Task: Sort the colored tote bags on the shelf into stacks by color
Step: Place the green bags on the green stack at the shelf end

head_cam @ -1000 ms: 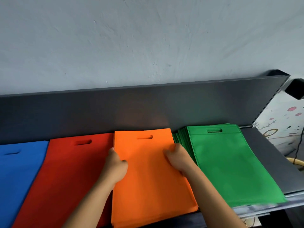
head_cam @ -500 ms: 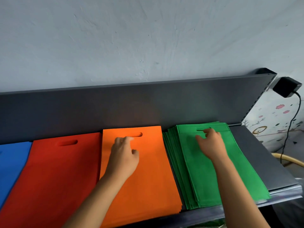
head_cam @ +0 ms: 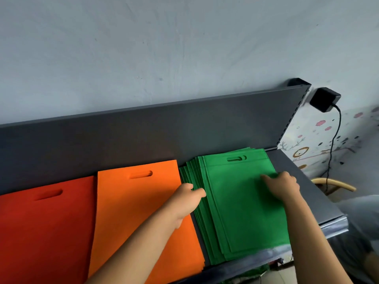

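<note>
**A:** Bags (head_cam: 242, 201) — how far along are you with them?

**Me:** Nearly there, I'd judge. On the shelf (head_cam: 303, 193) I see three stacks in a row, each a single color: red (head_cam: 45, 232) on the left, orange (head_cam: 133, 206) in the middle, green on the right. Red and orange lie square, edges flush. The green ones are fanned out toward the left, layer edges showing like steps, so squaring that stack looks like what's left. Anything past the red is out of view, so I can't speak for it.

**A:** What are your hands doing?

**Me:** My left hand (head_cam: 184, 201) is at the gap between orange and green, its fingers (head_cam: 198, 192) loosely bent and reaching the fanned left edges; I can't tell whether they pinch anything. My right hand (head_cam: 283, 186) rests on the top green bag near its right edge, fingers curled down onto the fabric, pressing rather than clearly gripping.

**A:** What are they made of?

**Me:** They look like thin non-woven fabric, matte, slightly fuzzy, no sheen. Flat rectangles, each with an oblong die-cut handle slot (head_cam: 235, 158) near the top and a stitched line under it. Limp and light, I'd guess, so the layers slide over one another easily. The shelf is dark grey metal with a tall back panel (head_cam: 143, 136) and a clear strip along its front lip.
</note>
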A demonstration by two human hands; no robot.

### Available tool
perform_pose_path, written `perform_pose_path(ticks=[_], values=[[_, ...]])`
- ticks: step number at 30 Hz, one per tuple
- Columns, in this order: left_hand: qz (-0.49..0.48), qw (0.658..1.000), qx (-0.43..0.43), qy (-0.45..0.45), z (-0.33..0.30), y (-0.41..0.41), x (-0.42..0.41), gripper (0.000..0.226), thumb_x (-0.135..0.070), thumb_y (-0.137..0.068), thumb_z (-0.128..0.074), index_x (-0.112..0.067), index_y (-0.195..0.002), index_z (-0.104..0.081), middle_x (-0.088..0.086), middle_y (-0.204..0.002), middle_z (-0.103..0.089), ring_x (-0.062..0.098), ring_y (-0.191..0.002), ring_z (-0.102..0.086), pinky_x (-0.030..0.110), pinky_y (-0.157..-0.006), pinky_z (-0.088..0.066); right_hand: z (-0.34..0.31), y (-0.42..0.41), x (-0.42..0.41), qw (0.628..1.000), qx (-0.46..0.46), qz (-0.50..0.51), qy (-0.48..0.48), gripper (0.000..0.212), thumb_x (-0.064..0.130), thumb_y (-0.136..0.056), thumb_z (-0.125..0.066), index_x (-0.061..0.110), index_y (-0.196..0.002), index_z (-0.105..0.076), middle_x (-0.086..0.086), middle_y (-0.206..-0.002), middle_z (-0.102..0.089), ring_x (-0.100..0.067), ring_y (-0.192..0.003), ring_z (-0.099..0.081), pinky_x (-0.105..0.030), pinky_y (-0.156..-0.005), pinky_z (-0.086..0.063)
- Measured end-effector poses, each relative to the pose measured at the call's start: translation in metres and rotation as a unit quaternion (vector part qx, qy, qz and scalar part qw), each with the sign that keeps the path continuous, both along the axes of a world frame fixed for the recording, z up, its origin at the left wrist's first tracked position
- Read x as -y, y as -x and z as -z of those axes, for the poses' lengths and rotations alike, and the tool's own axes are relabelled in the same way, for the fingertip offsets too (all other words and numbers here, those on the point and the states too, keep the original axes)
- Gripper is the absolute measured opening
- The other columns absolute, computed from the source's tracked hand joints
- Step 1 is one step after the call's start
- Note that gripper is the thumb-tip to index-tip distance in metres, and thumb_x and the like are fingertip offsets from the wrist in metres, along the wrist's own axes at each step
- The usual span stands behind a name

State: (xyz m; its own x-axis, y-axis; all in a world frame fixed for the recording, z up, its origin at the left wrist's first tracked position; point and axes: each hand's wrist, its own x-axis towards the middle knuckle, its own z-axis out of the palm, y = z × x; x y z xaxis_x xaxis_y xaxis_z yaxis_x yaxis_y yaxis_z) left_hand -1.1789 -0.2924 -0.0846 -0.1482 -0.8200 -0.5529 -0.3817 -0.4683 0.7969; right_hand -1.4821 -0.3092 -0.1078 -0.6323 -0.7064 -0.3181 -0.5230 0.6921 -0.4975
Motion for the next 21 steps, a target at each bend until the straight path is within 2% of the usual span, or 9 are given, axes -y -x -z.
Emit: perform_pose_path(ticks=[2,5,7,9,11,13,15,16,21], values=[[-0.04,0.999,-0.021,-0.021,0.004,0.005,0.006,0.092,-0.04,-0.079,-0.067,-0.014,-0.159,-0.029,0.007,-0.161,-0.036,0.03,-0.145,-0.041,0.049,-0.12,-0.036,0.005,0.005,-0.001,0.998,0.048,-0.006,0.039,0.072,0.059,-0.087,-0.073,0.004,-0.132,-0.064,-0.018,-0.118,-0.07,-0.036,-0.102,-0.068,-0.047,-0.093,-0.059],[-0.099,0.993,-0.05,-0.031,0.008,0.011,0.02,0.053,-0.02,-0.091,-0.069,-0.005,-0.137,-0.046,0.006,-0.121,-0.052,0.023,-0.106,-0.056,0.041,-0.104,-0.045,-0.003,-0.005,-0.003,0.986,0.141,-0.037,0.078,0.028,0.034,-0.09,-0.082,0.009,-0.102,-0.076,-0.003,-0.088,-0.077,-0.022,-0.079,-0.075,-0.035,-0.077,-0.061],[-0.107,0.994,-0.028,-0.02,0.006,0.011,0.026,0.041,-0.017,-0.093,-0.067,-0.006,-0.128,-0.048,0.006,-0.121,-0.049,0.027,-0.109,-0.055,0.042,-0.098,-0.044,-0.008,-0.007,0.0,0.977,0.192,-0.049,0.079,0.017,0.027,-0.089,-0.084,0.013,-0.085,-0.076,0.0,-0.08,-0.076,-0.016,-0.07,-0.075,-0.029,-0.066,-0.062],[-0.102,0.994,-0.013,-0.02,0.008,0.009,0.033,0.053,-0.019,-0.094,-0.067,-0.006,-0.14,-0.045,0.008,-0.132,-0.047,0.033,-0.123,-0.051,0.044,-0.1,-0.044,-0.012,-0.001,0.004,0.969,0.228,-0.045,0.086,0.021,0.031,-0.085,-0.088,0.013,-0.088,-0.077,-0.006,-0.09,-0.079,-0.021,-0.081,-0.078,-0.038,-0.078,-0.066],[-0.093,0.995,-0.013,-0.023,0.009,0.007,0.033,0.062,-0.021,-0.092,-0.068,-0.006,-0.146,-0.041,0.004,-0.13,-0.044,0.032,-0.12,-0.05,0.043,-0.1,-0.044,-0.013,0.004,0.006,0.967,0.241,-0.045,0.075,0.035,0.037,-0.081,-0.09,0.009,-0.1,-0.08,-0.012,-0.102,-0.081,-0.03,-0.092,-0.078,-0.048,-0.09,-0.064],[-0.082,0.996,-0.008,-0.017,0.013,0.006,0.032,0.055,-0.026,-0.083,-0.071,-0.006,-0.13,-0.051,0.001,-0.125,-0.049,0.028,-0.109,-0.053,0.042,-0.1,-0.045,-0.016,0.001,0.005,0.959,0.274,-0.055,0.05,0.036,0.032,-0.082,-0.09,0.005,-0.103,-0.08,-0.015,-0.1,-0.082,-0.032,-0.088,-0.08,-0.044,-0.083,-0.064],[-0.072,0.997,-0.004,-0.005,0.017,0.005,0.031,0.039,-0.028,-0.073,-0.07,-0.008,-0.106,-0.061,0.005,-0.121,-0.067,0.027,-0.106,-0.063,0.041,-0.099,-0.048,-0.015,-0.008,0.006,0.951,0.298,-0.081,0.028,0.035,0.027,-0.081,-0.091,0.001,-0.101,-0.077,-0.017,-0.092,-0.082,-0.036,-0.082,-0.081,-0.049,-0.081,-0.066],[-0.067,0.998,-0.001,0.003,0.021,0.005,0.031,0.038,-0.029,-0.072,-0.07,-0.011,-0.105,-0.065,0.006,-0.118,-0.071,0.027,-0.108,-0.066,0.042,-0.102,-0.049,-0.014,-0.014,0.007,0.952,0.291,-0.092,0.025,0.035,0.027,-0.081,-0.091,0.002,-0.1,-0.077,-0.016,-0.089,-0.082,-0.035,-0.08,-0.081,-0.051,-0.081,-0.066],[-0.052,0.998,0.018,-0.018,0.022,0.004,0.031,0.064,-0.037,-0.076,-0.068,-0.015,-0.133,-0.051,0.003,-0.133,-0.058,0.028,-0.125,-0.054,0.051,-0.111,-0.042,-0.005,-0.029,0.01,0.968,0.216,-0.117,0.047,0.042,0.046,-0.071,-0.092,0.024,-0.101,-0.073,-0.001,-0.099,-0.081,-0.024,-0.085,-0.08,-0.046,-0.085,-0.066]])
